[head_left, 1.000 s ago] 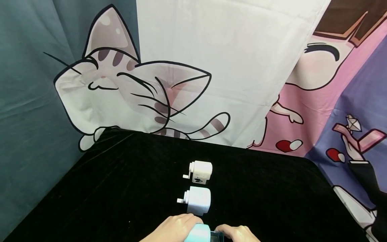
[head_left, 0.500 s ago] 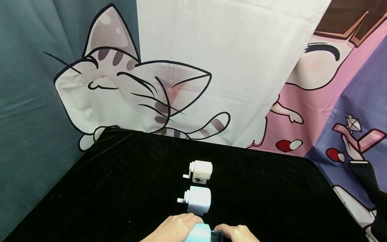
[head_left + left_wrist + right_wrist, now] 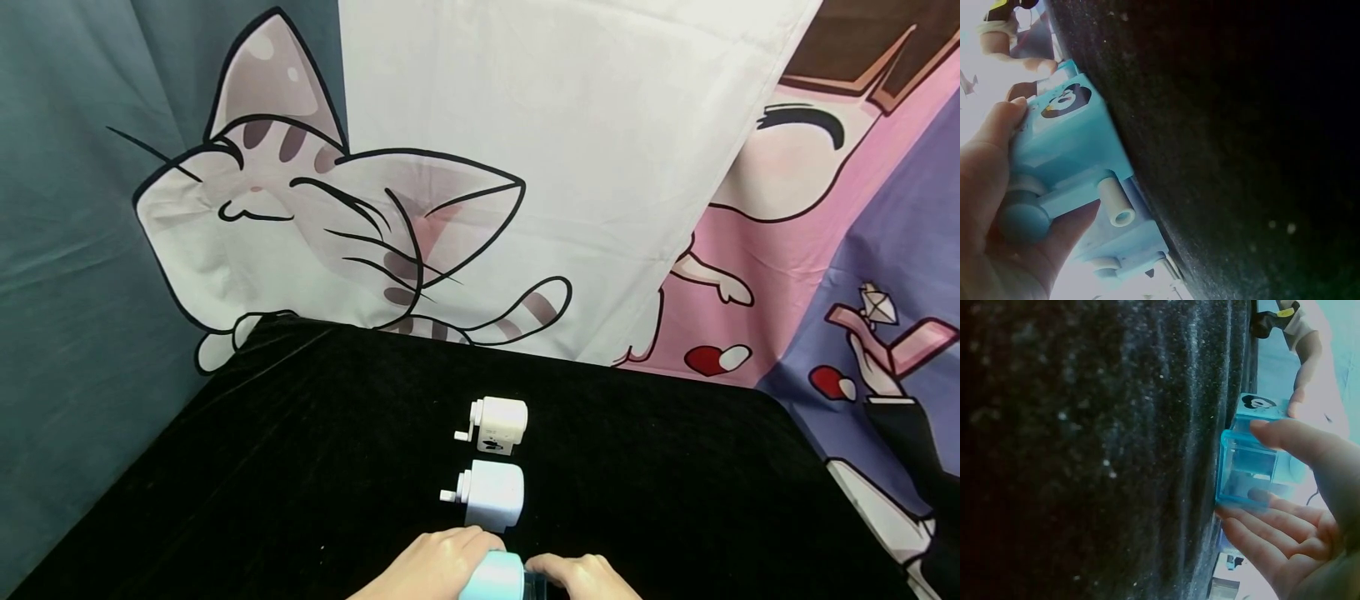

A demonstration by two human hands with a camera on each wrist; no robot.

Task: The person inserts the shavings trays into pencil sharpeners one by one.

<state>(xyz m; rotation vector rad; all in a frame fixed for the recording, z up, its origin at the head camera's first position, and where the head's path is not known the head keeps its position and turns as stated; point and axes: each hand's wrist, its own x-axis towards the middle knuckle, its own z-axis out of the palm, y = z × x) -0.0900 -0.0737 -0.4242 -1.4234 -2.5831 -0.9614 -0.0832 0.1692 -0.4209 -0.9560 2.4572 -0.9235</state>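
Observation:
A light-blue hand-crank pencil sharpener [image 3: 493, 577] stands at the near edge of the head view, and my left hand [image 3: 435, 565] grips its body from the left. Its crank [image 3: 1075, 195] and a penguin-like picture on its front show in the left wrist view. On the other side, my right hand [image 3: 583, 577] pinches the see-through shavings drawer [image 3: 1249, 469], thumb on one side and fingers on the opposite side. The drawer sticks partly out of the sharpener. In the head view the sharpener's lower part is cut off by the frame.
Beyond the held sharpener stand a pale-blue pencil sharpener [image 3: 495, 493] and, farther back, a white one [image 3: 502, 423], cranks facing left. All are on a black cloth [image 3: 675, 483]. Printed curtains [image 3: 570, 150] hang behind.
My right hand has shifted slightly left, and less of the drawer now sticks out of the sharpener. My left hand stays nearly still on the body.

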